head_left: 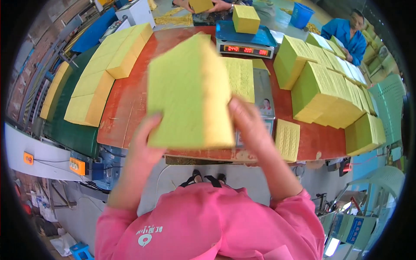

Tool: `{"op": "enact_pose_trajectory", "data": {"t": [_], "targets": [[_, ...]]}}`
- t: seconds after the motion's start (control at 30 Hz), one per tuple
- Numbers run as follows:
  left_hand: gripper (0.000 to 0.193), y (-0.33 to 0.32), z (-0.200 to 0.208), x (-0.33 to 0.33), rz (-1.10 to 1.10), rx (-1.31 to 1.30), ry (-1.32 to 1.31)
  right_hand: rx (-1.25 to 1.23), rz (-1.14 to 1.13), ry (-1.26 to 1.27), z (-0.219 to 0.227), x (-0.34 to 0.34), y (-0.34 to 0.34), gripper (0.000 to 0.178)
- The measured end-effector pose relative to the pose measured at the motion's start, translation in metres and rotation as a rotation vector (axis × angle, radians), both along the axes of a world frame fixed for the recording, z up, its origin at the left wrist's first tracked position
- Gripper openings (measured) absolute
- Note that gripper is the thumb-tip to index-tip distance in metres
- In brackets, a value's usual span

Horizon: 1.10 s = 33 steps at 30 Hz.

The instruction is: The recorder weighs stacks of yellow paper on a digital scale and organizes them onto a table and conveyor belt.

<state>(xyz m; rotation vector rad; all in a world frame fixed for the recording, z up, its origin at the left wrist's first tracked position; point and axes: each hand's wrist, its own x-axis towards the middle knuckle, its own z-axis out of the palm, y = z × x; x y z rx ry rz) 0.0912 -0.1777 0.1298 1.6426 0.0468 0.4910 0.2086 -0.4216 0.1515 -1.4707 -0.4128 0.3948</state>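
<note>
Between my two hands I hold a thick stack of yellow paper (177, 95), raised over the near side of the red table and slightly blurred. My left hand (149, 136) grips its lower left edge. My right hand (247, 121) presses on its right side, thumb upward. Behind the stack lies a yellow embossed sheet (241, 80), partly covered by it. Close to my right hand are a grey printed wrapper or pack (263, 95) and a smaller embossed yellow piece (287, 141) at the table's front edge.
Yellow paper blocks line the green conveyor belt (71, 134) at left; more stacks (325, 93) crowd the right of the red table (130, 108). A digital scale (245, 43) bears one yellow block (246, 19). Across the table, another person's hands (216, 5) hold a block; a person in blue (346, 37) sits far right.
</note>
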Motion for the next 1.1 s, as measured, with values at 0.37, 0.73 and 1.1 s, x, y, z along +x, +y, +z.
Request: {"op": "enact_pose_trajectory", "data": {"t": [0.37,0.73,1.1], "targets": [[0.069,-0.042,0.077,0.176,-0.485,-0.371,0.461,0.124,-0.215,0.179,0.003,0.116,-0.035,0.036],[0.076,-0.039,0.071,0.173,-0.481,-0.298,0.470,0.099,-0.255,0.159,-0.010,0.113,-0.032,0.033],[0.072,-0.045,0.065,0.169,-0.352,-0.160,0.441,0.038,-0.329,0.036,-0.025,0.110,-0.033,0.037]]}}
